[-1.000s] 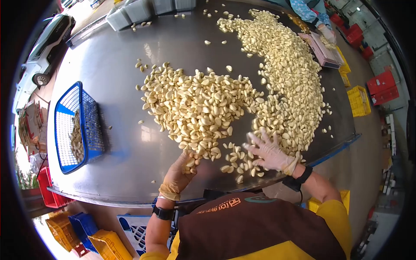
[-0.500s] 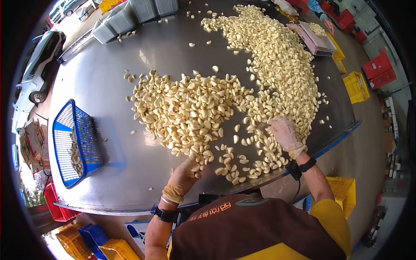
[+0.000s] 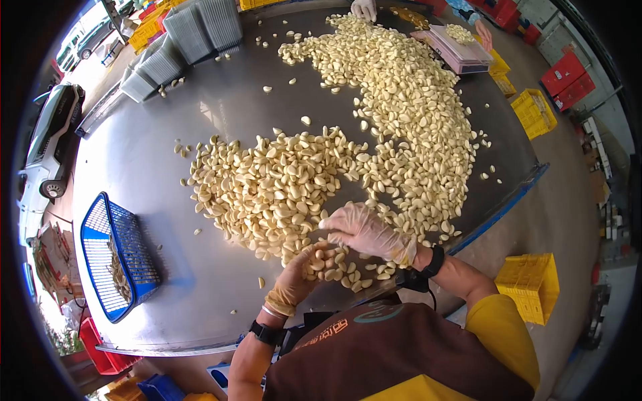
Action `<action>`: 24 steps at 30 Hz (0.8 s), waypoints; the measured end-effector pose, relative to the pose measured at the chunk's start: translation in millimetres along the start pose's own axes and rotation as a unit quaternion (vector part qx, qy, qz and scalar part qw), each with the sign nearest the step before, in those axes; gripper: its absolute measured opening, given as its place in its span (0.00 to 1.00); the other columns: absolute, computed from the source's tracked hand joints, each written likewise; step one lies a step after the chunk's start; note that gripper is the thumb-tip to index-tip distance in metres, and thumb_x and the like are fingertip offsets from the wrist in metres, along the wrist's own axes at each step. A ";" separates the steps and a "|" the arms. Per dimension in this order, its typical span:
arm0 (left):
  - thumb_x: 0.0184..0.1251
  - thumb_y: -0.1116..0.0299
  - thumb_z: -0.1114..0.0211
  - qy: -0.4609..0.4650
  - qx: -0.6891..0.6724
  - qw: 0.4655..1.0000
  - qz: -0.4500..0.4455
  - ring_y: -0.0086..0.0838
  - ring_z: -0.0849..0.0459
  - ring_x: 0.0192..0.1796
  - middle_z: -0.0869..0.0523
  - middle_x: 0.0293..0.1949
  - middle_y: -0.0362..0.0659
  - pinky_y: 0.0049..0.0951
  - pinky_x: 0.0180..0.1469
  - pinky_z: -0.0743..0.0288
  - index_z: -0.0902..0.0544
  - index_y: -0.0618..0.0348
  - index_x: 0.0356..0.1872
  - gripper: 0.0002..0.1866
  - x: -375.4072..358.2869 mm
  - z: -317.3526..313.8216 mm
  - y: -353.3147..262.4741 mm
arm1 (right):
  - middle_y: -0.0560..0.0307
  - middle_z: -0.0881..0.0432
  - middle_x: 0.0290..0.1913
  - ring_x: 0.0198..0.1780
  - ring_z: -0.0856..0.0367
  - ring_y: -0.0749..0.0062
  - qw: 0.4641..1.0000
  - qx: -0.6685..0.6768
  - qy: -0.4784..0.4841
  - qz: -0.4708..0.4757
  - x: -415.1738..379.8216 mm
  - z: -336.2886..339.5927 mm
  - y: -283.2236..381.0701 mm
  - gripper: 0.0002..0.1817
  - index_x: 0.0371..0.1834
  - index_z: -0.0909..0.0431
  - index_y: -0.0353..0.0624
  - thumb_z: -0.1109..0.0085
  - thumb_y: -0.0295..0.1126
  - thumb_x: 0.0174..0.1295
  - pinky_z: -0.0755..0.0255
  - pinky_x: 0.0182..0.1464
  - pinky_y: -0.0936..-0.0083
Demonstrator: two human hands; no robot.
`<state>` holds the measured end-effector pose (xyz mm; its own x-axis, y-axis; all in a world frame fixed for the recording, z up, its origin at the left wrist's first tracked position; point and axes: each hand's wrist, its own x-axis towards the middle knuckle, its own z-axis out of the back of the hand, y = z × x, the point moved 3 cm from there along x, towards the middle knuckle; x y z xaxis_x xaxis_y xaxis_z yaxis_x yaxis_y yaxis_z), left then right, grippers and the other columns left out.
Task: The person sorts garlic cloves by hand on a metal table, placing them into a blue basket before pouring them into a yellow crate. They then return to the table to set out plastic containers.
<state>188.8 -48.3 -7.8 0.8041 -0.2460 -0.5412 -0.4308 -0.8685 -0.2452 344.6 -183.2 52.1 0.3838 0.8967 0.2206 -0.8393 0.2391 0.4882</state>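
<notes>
Peeled garlic cloves [image 3: 267, 184] lie in a broad heap on the metal table [image 3: 200, 281], joined to a longer pile [image 3: 414, 100] at the right. My left hand [image 3: 299, 273], gloved, is curled round several cloves at the heap's near edge. Close beside it, my right hand [image 3: 364, 232] in a pale glove reaches over the cloves, its fingers pointing left. Its fingertips are near the left hand's fingers; whether it holds a clove is hidden. Loose cloves [image 3: 348, 274] lie just below the two hands.
A blue basket [image 3: 137, 250] with scraps stands at the left. Stacked clear trays [image 3: 194, 30] are at the back left. A scale [image 3: 458, 47] stands at the back right, near another person's hand [image 3: 483, 35]; a gloved hand [image 3: 364, 9] touches the far pile. Yellow crates [image 3: 528, 287] are at right.
My right hand has moved left from the right-hand pile to beside my left hand. The camera view has shifted. Another person's gloved hand now shows at the far end of the pile.
</notes>
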 end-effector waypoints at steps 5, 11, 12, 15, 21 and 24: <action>0.79 0.56 0.49 0.035 0.003 0.999 0.016 0.27 0.17 0.52 0.16 0.50 0.41 0.21 0.43 0.26 0.23 0.57 0.57 0.18 7.5 -3.3 2.9 | 0.58 0.19 0.45 0.46 0.24 0.60 0.981 0.072 -0.045 -0.176 15.7 -11.3 -83.5 0.13 0.49 0.19 0.50 0.36 0.35 0.62 0.30 0.52 0.63; 0.78 0.53 0.45 0.041 0.004 0.999 0.003 0.22 0.17 0.51 0.15 0.51 0.38 0.20 0.44 0.26 0.21 0.53 0.54 0.17 13.1 -2.1 1.0 | 0.53 0.19 0.39 0.42 0.21 0.59 0.981 -0.143 -0.038 -0.129 31.9 -35.9 -107.1 0.08 0.41 0.24 0.42 0.39 0.28 0.59 0.27 0.45 0.64; 0.78 0.53 0.45 0.038 -0.005 0.999 -0.010 0.22 0.17 0.51 0.15 0.51 0.38 0.20 0.44 0.26 0.21 0.53 0.54 0.17 8.2 -3.7 -3.8 | 0.54 0.20 0.39 0.43 0.21 0.59 0.983 -0.043 -0.025 -0.175 30.6 -17.6 -82.0 0.09 0.43 0.23 0.43 0.38 0.29 0.60 0.27 0.47 0.63; 0.77 0.56 0.43 0.023 -0.017 0.999 -0.026 0.27 0.17 0.55 0.16 0.56 0.41 0.24 0.49 0.22 0.24 0.54 0.62 0.20 -2.3 2.4 -11.5 | 0.56 0.20 0.41 0.44 0.22 0.62 0.988 0.121 0.002 -0.098 24.7 -4.5 -15.9 0.15 0.50 0.22 0.45 0.35 0.29 0.60 0.28 0.52 0.65; 0.77 0.58 0.45 0.016 -0.110 0.992 -0.055 0.29 0.16 0.55 0.17 0.58 0.42 0.23 0.46 0.22 0.24 0.54 0.63 0.20 -10.9 23.7 -19.1 | 0.59 0.22 0.46 0.43 0.23 0.65 0.999 -0.002 0.035 -0.003 30.9 -24.9 -11.7 0.18 0.54 0.23 0.51 0.35 0.34 0.60 0.32 0.48 0.66; 0.78 0.58 0.47 -0.018 -0.111 0.991 -0.075 0.28 0.16 0.54 0.17 0.58 0.40 0.22 0.44 0.23 0.24 0.54 0.63 0.19 -31.8 21.3 -28.0 | 0.59 0.25 0.36 0.39 0.25 0.65 0.973 -0.220 0.054 0.051 32.1 -44.6 5.1 0.07 0.40 0.23 0.48 0.40 0.33 0.60 0.33 0.41 0.66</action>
<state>166.5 -7.0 -0.9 0.8355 -0.0960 -0.5410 -0.2039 -0.9685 -0.1430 335.4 -136.6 24.0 0.2677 0.9523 0.1466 -0.9634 0.2625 0.0540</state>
